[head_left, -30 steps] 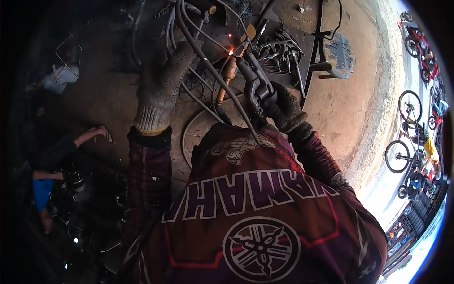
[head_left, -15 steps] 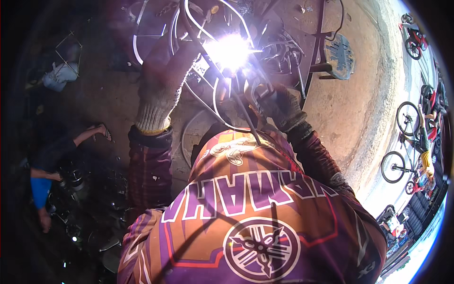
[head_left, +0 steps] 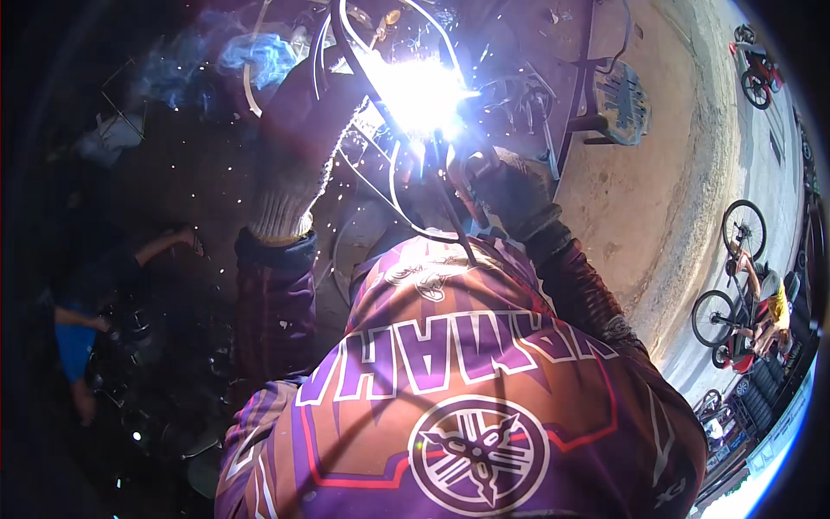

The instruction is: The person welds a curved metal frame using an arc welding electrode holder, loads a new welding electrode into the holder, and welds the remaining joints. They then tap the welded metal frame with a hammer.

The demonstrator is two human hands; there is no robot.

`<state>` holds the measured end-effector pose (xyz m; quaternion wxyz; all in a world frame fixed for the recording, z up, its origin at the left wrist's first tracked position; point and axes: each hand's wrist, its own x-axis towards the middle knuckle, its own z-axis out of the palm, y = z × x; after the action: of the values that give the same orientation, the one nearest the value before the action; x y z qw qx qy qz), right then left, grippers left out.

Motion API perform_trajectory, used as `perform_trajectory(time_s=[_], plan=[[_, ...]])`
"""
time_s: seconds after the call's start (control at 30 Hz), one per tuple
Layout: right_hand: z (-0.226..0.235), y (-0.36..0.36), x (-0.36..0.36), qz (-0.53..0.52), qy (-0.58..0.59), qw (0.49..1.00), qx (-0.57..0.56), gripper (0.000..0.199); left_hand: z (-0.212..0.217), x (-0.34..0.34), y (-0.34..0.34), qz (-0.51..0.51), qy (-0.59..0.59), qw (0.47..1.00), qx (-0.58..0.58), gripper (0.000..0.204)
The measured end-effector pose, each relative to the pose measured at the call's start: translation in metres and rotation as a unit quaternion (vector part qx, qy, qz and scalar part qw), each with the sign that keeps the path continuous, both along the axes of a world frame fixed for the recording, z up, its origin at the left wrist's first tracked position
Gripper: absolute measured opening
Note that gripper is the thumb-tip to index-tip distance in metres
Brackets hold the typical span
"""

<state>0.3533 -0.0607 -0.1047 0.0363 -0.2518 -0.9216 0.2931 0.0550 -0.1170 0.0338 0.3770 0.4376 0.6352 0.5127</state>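
Note:
A dazzling white welding arc (head_left: 424, 97) burns on a frame of bent metal rods and bars (head_left: 347, 43), throwing sparks around. My right hand (head_left: 516, 192), in a dark knitted glove, is closed around what looks like a welding electrode holder (head_left: 467, 186) just right of and below the arc. To the arc's left, my left hand (head_left: 298, 156) wears a pale-cuffed knitted glove and reaches up against the frame. Shadow and glare hide its fingers, so I cannot tell how they grip. The arc's glare also hides the weld spot.
Bluish smoke (head_left: 259, 56) drifts at upper left. A worn slatted seat (head_left: 619, 102) stands right of the work. Another person's blue sleeve (head_left: 75, 350) shows at far left. On the road at right are a cyclist in yellow (head_left: 778, 307) and a red motorbike (head_left: 758, 73).
The arc's glare has grown, with more sparks flying, and blue smoke has appeared at upper left. The surroundings at left look darker. The cyclist has shifted slightly lower. Both my hands stay nearly in place.

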Motion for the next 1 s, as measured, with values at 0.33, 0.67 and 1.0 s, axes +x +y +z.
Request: perform_trajectory(time_s=[0.33,0.67,1.0], plan=[[0.013,-0.007,0.033,-0.264,0.211,0.860,-0.382,0.062,-0.031,0.002,0.012,-0.022,0.012,0.999,0.031,0.031],[-0.004,0.016,0.038,-0.249,0.187,0.867,-0.390,0.074,-0.042,0.000,0.037,-0.081,-0.283,0.955,0.018,0.038],[-0.010,0.035,0.042,-0.262,0.184,0.867,-0.382,0.074,-0.036,0.010,0.054,-0.065,-0.100,0.993,0.011,0.043]])
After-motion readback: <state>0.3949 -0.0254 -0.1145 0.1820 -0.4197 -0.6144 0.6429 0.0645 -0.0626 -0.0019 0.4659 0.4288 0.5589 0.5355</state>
